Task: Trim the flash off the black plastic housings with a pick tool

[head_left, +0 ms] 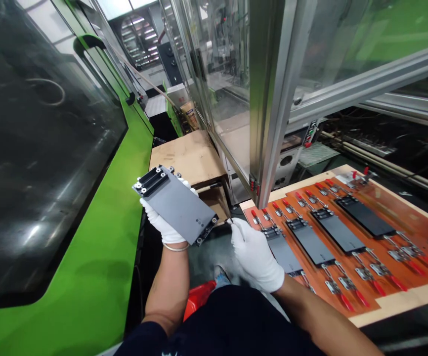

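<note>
My left hand [162,225], in a white glove, holds a flat grey panel [180,202] from below, the fingers wrapped round its far edge. The panel is tilted, with black ribbed fittings and pale round bushings at its upper end and a black end piece at its lower right corner. Just right of that corner is my right hand [254,254], also gloved, its thumb and fingers pinched together. A small dark tip shows at the pinch, too small to name. Beyond both hands lies an open cardboard box [214,200].
To the right, an orange fixture board [373,274] carries several similar panels [338,228] under red-handled toggle clamps [377,287]. A green machine [103,247] with a dark window stands left. A metal-framed clear enclosure [269,99] rises ahead, its corner post close to the board.
</note>
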Available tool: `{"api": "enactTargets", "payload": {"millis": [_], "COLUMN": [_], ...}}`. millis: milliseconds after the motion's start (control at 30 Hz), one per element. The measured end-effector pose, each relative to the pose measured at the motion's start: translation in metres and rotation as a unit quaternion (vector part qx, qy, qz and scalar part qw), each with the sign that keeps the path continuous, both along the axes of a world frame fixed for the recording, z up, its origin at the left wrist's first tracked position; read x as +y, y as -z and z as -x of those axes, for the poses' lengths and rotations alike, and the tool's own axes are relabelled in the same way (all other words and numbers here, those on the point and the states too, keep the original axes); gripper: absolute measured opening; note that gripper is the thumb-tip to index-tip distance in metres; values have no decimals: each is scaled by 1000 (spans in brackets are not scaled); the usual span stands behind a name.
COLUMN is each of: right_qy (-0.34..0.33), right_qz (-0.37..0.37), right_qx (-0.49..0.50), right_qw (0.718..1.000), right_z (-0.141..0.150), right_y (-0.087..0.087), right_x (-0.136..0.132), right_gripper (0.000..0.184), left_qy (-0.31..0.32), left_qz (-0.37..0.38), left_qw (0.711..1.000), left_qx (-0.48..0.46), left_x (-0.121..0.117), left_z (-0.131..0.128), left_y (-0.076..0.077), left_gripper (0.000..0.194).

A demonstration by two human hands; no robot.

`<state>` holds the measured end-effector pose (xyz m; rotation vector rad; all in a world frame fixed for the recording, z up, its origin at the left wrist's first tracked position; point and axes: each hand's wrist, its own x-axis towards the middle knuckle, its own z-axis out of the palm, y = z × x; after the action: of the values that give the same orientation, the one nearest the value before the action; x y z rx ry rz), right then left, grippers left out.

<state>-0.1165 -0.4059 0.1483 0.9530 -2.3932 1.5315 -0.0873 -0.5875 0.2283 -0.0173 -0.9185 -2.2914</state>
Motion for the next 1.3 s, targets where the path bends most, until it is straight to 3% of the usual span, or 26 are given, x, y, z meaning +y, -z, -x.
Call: {"api": "enactTargets", "payload": {"millis": [100,333,600,700,833,1067,1167,1300], "right_qy": [-27,-106,-158,-181,-168,-179,-181,-136], "right_qz": [17,-29,-85,-69,-47,-107,-79,-66], "right_qx": [-9,-10,16,17,10,48,38,22], "right_qw": [999,994,984,981,985,977,980,988], "right_z": [1,2,17,21,22,28,25,13], "right_y": [-7,-24,-16,-13,-11,-13,-11,-5], "right_x": [4,6,10,14,14,14,15,8], "right_gripper": [32,34,32,34,35,33,33,31], "left_qy": [-10,14,31,40,27,19,25,23], "left_qz": [2,-2,-20,-28,-18,-28,-24,-13], "left_qw": [1000,1000,999,999,999,999,999,1000], "left_qx": [0,17,15,17,0,-10,-7,-2], "left_x": [-2,-3,-5,-6,-2,2,0,-2], "left_z": [-2,-3,-4,-5,-5,-5,-4,-2], "left_y": [0,-3,1,5,3,1,4,7], "left_gripper": [62,60,75,75,71,64,66,70]}}
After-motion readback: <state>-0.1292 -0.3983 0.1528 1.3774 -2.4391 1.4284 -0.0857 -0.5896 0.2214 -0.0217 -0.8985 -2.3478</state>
